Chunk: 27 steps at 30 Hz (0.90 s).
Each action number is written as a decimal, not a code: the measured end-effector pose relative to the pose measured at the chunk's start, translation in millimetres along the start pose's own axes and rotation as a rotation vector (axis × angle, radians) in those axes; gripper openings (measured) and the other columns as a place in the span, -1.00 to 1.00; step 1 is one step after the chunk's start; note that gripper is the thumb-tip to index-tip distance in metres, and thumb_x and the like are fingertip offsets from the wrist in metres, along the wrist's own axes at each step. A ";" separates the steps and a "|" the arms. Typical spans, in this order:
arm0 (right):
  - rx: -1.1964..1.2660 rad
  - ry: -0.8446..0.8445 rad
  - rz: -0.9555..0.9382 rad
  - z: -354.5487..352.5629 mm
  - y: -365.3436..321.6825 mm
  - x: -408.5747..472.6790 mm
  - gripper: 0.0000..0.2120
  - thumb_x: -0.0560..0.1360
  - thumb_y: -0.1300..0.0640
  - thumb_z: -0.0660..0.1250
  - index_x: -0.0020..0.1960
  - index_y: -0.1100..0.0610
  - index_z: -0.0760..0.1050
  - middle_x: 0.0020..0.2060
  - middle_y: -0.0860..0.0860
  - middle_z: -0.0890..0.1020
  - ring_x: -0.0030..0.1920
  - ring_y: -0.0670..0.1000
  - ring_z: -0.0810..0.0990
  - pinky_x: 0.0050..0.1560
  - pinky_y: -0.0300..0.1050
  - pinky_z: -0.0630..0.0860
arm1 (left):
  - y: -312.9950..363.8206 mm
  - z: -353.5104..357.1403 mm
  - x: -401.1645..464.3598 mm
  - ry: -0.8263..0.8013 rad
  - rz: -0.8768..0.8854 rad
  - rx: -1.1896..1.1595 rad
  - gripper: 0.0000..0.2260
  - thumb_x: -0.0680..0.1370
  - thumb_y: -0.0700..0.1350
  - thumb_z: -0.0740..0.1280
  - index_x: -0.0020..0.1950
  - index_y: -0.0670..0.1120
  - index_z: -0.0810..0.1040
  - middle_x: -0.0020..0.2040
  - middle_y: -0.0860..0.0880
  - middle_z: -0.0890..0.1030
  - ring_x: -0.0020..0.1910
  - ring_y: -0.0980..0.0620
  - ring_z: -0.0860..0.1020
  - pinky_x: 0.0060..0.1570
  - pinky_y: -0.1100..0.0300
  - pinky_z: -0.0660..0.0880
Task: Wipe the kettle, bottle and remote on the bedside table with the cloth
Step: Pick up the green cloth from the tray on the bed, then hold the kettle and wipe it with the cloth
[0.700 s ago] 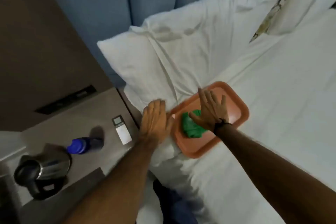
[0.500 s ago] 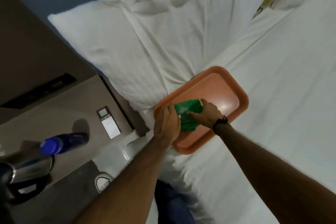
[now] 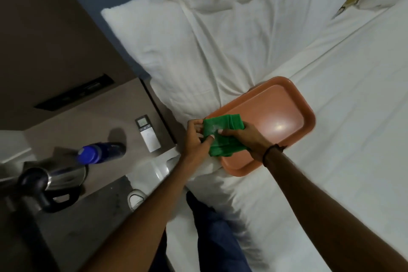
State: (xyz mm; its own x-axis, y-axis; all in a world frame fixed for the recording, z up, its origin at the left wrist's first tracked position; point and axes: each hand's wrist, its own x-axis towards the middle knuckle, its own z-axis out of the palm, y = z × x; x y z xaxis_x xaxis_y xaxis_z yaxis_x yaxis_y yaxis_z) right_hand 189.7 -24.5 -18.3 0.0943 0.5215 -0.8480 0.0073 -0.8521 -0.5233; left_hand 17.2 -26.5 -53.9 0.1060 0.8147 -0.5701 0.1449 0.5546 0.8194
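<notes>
A folded green cloth (image 3: 223, 133) is held over the near left end of an orange tray (image 3: 284, 104) that lies on the bed. My left hand (image 3: 195, 137) grips its left edge and my right hand (image 3: 242, 136) pinches its right side. On the brown bedside table (image 3: 72, 130) to the left lie a white remote (image 3: 148, 136), a blue-capped dark bottle (image 3: 99, 152) and a steel kettle (image 3: 50, 181) with a black handle at the near left edge.
A large white pillow (image 3: 198, 46) lies behind the tray and white sheets (image 3: 342, 117) cover the bed. A dark panel (image 3: 75, 93) is set in the wall above the table. A white shoe (image 3: 135, 199) and my blue trouser leg (image 3: 216, 238) show below.
Both hands were flat near the tray; they have since closed on the green cloth and lifted it off the tray. The view has tilted down and left.
</notes>
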 end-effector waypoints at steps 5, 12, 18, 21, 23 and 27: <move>0.049 -0.224 -0.075 103.0 -13.0 -13.5 -0.55 0.37 0.21 0.55 0.22 0.17 0.55 0.12 0.16 0.69 0.10 0.16 0.69 0.16 0.14 0.62 | -4.8 -105.4 -31.6 0.160 0.073 0.077 -0.63 0.48 -0.28 0.42 0.21 0.01 0.46 0.04 -0.02 0.60 0.02 -0.07 0.65 -0.05 0.09 0.66; 0.056 -0.301 -0.008 273.4 5.2 -31.9 -0.60 0.36 0.29 0.53 0.18 0.25 0.60 0.10 0.23 0.69 0.09 0.23 0.68 0.10 0.12 0.64 | -46.5 -261.2 -89.7 0.402 0.149 0.119 -0.73 0.48 -0.15 0.43 0.15 0.03 0.52 -0.11 -0.02 0.63 -0.13 0.03 0.65 -0.13 0.21 0.60; 0.064 -0.285 0.032 377.6 47.7 -38.4 -0.62 0.36 0.31 0.52 0.16 0.22 0.60 0.12 0.22 0.68 0.03 0.16 0.70 0.00 0.05 0.67 | -135.5 -370.4 -119.8 0.856 -0.071 0.091 -0.90 0.59 -0.16 0.33 -0.02 -0.19 0.55 -0.13 -0.26 0.63 -0.12 -0.16 0.63 -0.13 0.06 0.53; 0.000 -0.195 0.006 414.5 66.2 -23.8 -0.59 0.36 0.27 0.53 0.19 0.14 0.56 0.13 0.14 0.68 0.09 0.14 0.67 0.12 0.12 0.62 | -180.7 -402.9 -106.3 0.928 -0.314 0.108 -0.69 0.60 -0.05 0.34 0.11 -0.32 0.52 0.04 -0.30 0.61 0.08 -0.31 0.60 -0.11 0.04 0.49; -0.060 -0.120 -0.031 437.0 77.8 -6.6 -0.59 0.37 0.26 0.53 0.19 0.12 0.55 0.08 0.09 0.69 0.03 0.07 0.68 0.02 0.01 0.65 | -206.2 -413.6 -86.5 0.910 -0.426 0.123 -0.52 0.60 0.07 0.32 0.21 -0.36 0.54 0.18 -0.35 0.60 0.20 -0.34 0.57 0.07 -0.11 0.55; -0.093 0.032 -0.044 469.5 106.1 24.1 -0.59 0.39 0.25 0.51 0.20 0.09 0.52 -0.03 -0.01 0.66 -0.04 0.01 0.67 -0.24 -0.22 0.61 | -236.1 -414.9 -54.1 0.848 -0.334 -0.178 -0.66 0.61 0.09 0.33 0.17 -0.16 0.65 0.03 -0.11 0.68 0.10 -0.18 0.66 -0.01 0.03 0.55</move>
State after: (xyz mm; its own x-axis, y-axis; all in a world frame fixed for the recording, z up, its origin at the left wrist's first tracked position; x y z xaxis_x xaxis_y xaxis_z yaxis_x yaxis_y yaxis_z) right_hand -274.7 -82.1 -133.8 0.1235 0.5581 -0.8205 0.1047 -0.8296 -0.5485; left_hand -430.9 -131.2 -191.9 -0.6792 0.4204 -0.6016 -0.1224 0.7433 0.6576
